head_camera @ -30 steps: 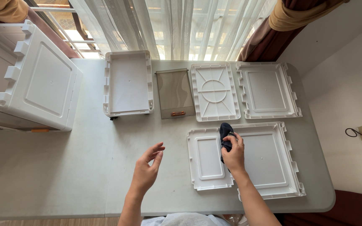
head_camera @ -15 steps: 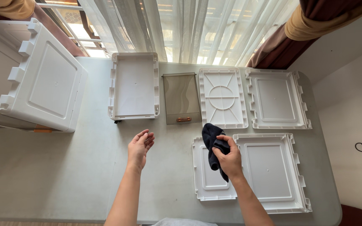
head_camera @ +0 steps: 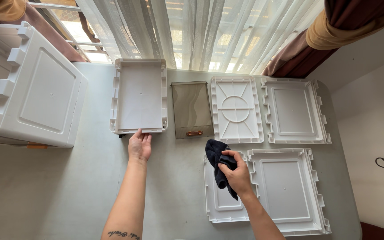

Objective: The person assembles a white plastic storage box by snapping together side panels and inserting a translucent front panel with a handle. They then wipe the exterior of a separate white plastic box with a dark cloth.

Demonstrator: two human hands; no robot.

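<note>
- My left hand [head_camera: 139,146] is stretched out flat with the fingers spread a little. The fingertips touch the near edge of the white tray [head_camera: 139,95].
- My right hand [head_camera: 235,176] is squeezed around a dark cloth [head_camera: 215,156]. It holds the cloth just above a small white panel [head_camera: 223,202].
- The white tray is a shallow box with low walls. It has nothing in it.
- The dark cloth is soft and bunched up. One end sticks out over my fingers and one end hangs down.
- More white panels lie flat on the grey surface [head_camera: 67,186]. A big one [head_camera: 285,189] is just beside the small one.
- A see-through brown panel [head_camera: 192,109] lies beside the tray.
- A big white box [head_camera: 36,89] sits on the far left.
</note>
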